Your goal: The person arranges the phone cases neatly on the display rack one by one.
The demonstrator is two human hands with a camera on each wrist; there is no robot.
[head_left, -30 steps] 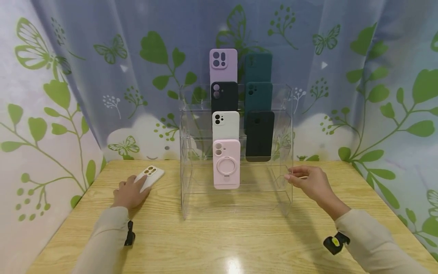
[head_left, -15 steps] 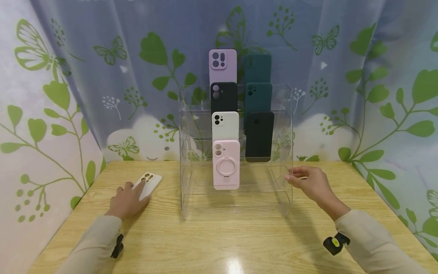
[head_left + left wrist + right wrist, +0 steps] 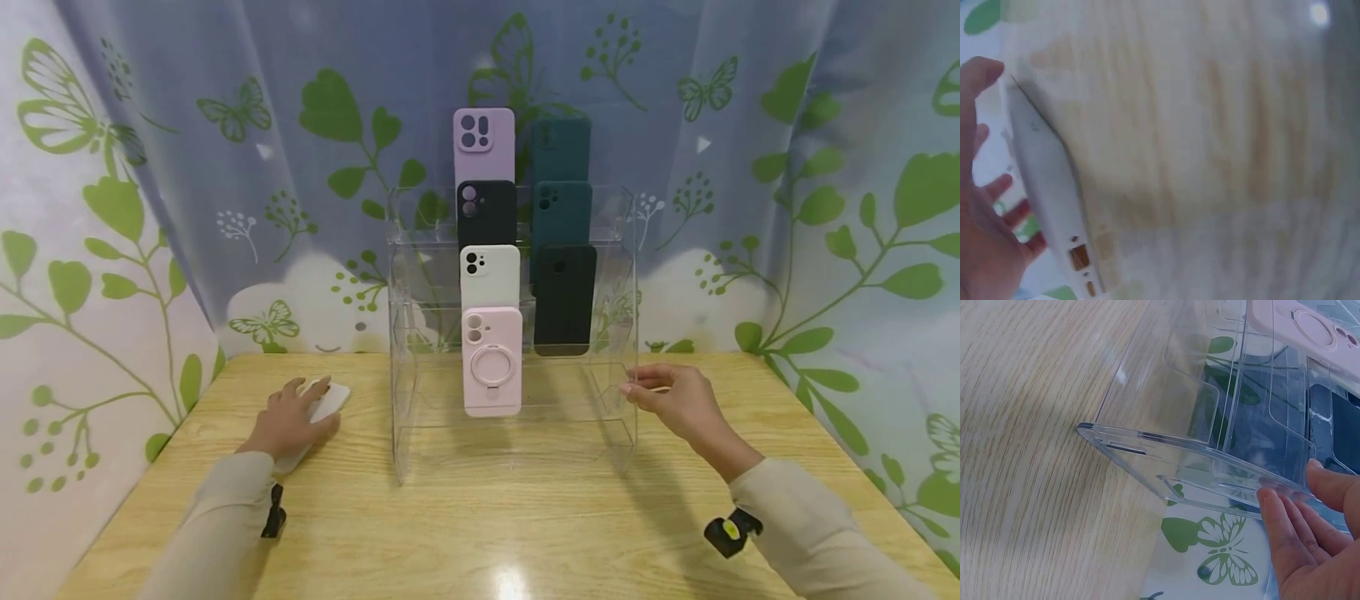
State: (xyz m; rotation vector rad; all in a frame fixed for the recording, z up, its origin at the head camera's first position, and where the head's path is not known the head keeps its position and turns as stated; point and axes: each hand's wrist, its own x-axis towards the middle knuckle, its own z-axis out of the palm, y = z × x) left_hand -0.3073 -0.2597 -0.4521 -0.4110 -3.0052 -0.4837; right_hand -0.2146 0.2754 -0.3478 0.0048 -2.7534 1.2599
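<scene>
On the left of the table lies a white phone case [image 3: 330, 404], with my left hand [image 3: 281, 425] over it; thumb and fingers hold its edges. In the left wrist view the case [image 3: 1047, 169] shows its side, with port cut-outs at the near end. My right hand [image 3: 675, 404] pinches the right side panel of a clear acrylic display stand [image 3: 513, 433]. Its thumb and straight fingers lie on opposite faces of that panel in the right wrist view. A pink phone case [image 3: 492, 392] with a ring stands on the lowest occupied tier.
Higher in the left column stand a white case [image 3: 490, 287], a black case [image 3: 498, 212] and a lilac case [image 3: 495, 162]. The right column holds a black case [image 3: 562, 312] below two dark green cases [image 3: 566, 212]. A printed curtain [image 3: 337, 50] hangs behind the wooden table [image 3: 450, 533].
My left hand and the white case have drawn slightly back toward me, and the hand now covers more of the case and its camera cut-out. My right hand keeps its pinch on the stand.
</scene>
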